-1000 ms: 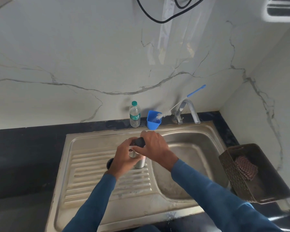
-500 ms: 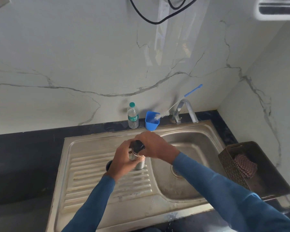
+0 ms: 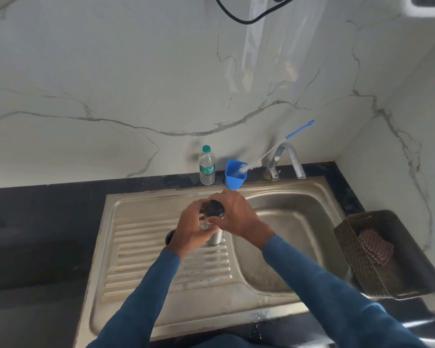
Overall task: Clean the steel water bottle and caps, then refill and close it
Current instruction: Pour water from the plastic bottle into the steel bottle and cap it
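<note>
Left hand (image 3: 192, 231) is wrapped round the steel bottle (image 3: 216, 237), fingers curled on its upper body. Judged purpose: bracing it upright on the drainboard (image 3: 146, 262) so it can't spin. Right hand (image 3: 237, 217) grips the black cap (image 3: 214, 208) at the bottle's mouth, fingers curled on its rim. Looks like a twist; on or off, can't tell. Dark round piece (image 3: 170, 237) just beside the left wrist at 9 o'clock, likely a second cap, parked on the ribs. Basin (image 3: 294, 229) at 3 o'clock of the hands. At 12 o'clock by the wall: plastic water bottle (image 3: 206, 167), and blue cup (image 3: 232, 178) holding the bottle brush (image 3: 251, 168). Tap (image 3: 290, 159) at 1 o'clock. All look handy for wash and refill. Basket (image 3: 357, 259) with checked cloth (image 3: 374, 248) at 4 o'clock, well apart.
</note>
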The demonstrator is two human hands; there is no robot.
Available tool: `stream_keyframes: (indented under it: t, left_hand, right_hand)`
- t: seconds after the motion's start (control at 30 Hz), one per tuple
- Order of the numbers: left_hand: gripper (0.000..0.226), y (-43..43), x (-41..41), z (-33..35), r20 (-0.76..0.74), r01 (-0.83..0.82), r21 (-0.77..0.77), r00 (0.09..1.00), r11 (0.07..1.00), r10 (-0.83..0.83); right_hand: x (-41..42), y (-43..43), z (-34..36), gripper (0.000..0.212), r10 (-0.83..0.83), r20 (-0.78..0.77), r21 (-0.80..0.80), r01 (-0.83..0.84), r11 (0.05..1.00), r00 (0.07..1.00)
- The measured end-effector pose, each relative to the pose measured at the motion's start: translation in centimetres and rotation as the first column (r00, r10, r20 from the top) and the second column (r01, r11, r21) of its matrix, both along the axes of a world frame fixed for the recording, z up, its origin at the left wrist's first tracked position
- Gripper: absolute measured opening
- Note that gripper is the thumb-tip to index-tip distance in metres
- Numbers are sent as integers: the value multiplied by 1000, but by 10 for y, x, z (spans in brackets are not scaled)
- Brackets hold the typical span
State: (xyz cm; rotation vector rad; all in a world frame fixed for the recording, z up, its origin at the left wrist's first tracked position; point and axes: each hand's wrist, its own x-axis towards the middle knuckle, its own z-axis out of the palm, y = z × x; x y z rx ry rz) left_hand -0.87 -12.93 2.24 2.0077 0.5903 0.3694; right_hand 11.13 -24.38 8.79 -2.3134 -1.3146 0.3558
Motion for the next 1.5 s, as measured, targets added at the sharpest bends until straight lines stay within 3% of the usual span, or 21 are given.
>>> stream_keyframes:
  t: [0.1,0.23,0.33,0.6,0.67,0.77,0.87,0.97,1.13,1.23,1.37,1.43,1.5]
  left_hand:
    - [65,-1,-1,-3,10,1,10,1000,1000,-1]
    - [61,1,-4,-2,-7,-15,-3,1000,1000,15]
    - [58,3,-3,1,-13,6,-12,1000,1000,-6]
    - [55,-8,-8,-1,63,-35,44,997,998,32]
    - [56,-7,-10,0,71,-30,13,997,999,29]
    - [61,-1,-12,3,42,19,-64,999,998,-17]
    - [67,6,-10,4,-4,58,-94,998,994,-58]
    - [69,6,-10,4,-13,72,-83,997,994,-73]
    - [64,-2,-12,3,25,59,2,998,998,-59]
    - [58,-6,-11,1,35,33,46,999,998,-35]
    - [51,-11,-10,3,50,11,98,999,995,-16]
    - [53,-10,-10,2,47,17,104,999,994,-22]
    - [56,-6,-9,-2,44,28,97,998,995,-32]
  right_hand:
    - [-15,0,-17,58,-136,55,47,134,990,989]
    - [5,4,-6,48,53,-118,6,-52,999,992]
    - [15,1,7,38,88,-81,-2,-89,996,993]
    - [-28,-6,-17,56,-267,3,76,266,961,964]
    - [-18,-6,-11,54,-203,-57,49,206,977,978]
    - [15,-11,9,46,15,-227,4,-15,1000,974]
    - [30,-10,27,53,220,-188,-62,-235,970,957]
    - [34,-8,26,55,278,-190,-32,-289,957,942]
    - [18,-17,-7,53,174,-158,120,-156,980,972]
    - [-2,-18,-25,57,-12,-146,145,33,989,989]
    - [-34,-16,-40,50,-242,-69,259,251,933,968]
    - [-39,-16,-43,50,-264,-77,281,275,919,961]
    - [-25,-18,-39,52,-186,-109,255,208,944,976]
